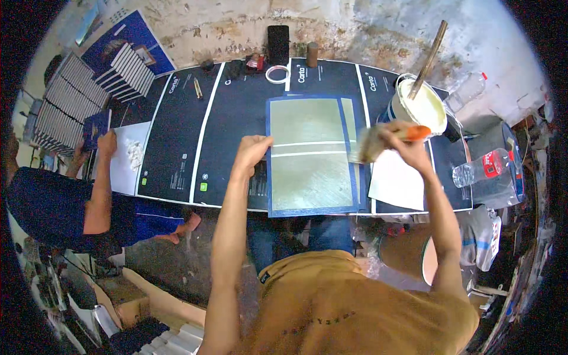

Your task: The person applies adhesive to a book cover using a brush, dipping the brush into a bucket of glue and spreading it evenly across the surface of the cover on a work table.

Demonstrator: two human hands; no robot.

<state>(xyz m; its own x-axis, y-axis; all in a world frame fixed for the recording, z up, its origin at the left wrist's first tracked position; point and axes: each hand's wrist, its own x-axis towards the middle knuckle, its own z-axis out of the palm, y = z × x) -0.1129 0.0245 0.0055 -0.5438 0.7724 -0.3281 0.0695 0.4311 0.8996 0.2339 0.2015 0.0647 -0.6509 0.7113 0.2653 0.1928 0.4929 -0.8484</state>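
A blue-edged book cover (310,183) lies on the dark worktable in front of me, its grey-green inside face up with two white bands across the middle. Another cover shows partly from under its right side. My left hand (253,154) is closed, pinching the left edge of the top cover. In my right hand (407,144) is a wide brush (371,146) with an orange handle. Its blurred bristles are at the cover's right edge. Below the brush lies a white sheet (396,184). A bucket (397,112) of cream-white paste, with a wooden stick (427,62) standing in it, is behind my right hand.
At left, a person (56,201) holds a small blue book (96,127) beside stacked books (71,103). Tape (277,74), a black phone-like object (278,41) and a brown cylinder (312,54) line the back. Plastic bottles (488,165) stand or lie at right.
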